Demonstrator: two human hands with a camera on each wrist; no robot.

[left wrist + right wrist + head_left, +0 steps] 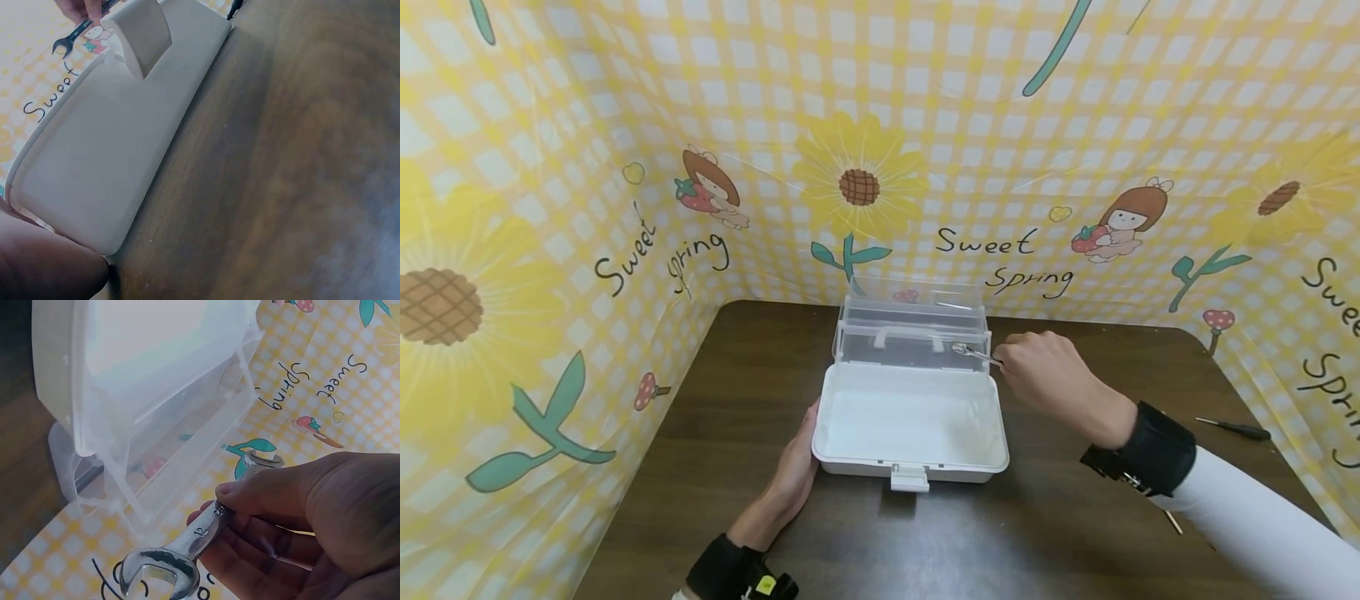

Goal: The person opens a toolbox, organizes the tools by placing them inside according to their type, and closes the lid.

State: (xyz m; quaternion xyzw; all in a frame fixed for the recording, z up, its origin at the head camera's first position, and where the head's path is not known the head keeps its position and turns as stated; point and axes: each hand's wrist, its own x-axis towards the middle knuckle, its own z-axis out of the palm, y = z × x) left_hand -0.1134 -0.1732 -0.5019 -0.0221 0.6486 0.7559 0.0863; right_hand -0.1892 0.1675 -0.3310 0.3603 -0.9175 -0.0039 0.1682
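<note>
A white plastic toolbox [910, 417] stands on the brown table with its clear lid [913, 317] tipped back and its front latch [910, 478] hanging out. My left hand [795, 467] rests against the box's left side, and in the left wrist view a finger [50, 262] shows at the box's corner. Over the right end of the lid, my right hand [1048, 371] pinches a shiny open-end wrench [197, 540] between thumb and fingers. One wrench jaw points left across the lid in the head view. The bottom of the box shows bare white.
A dark-handled screwdriver [1243, 429] lies at the table's right side. Part of a thin wooden stick [1173, 522] shows beside the right sleeve. Yellow checked cloth [925, 167] with sunflowers hangs around the table's back and sides.
</note>
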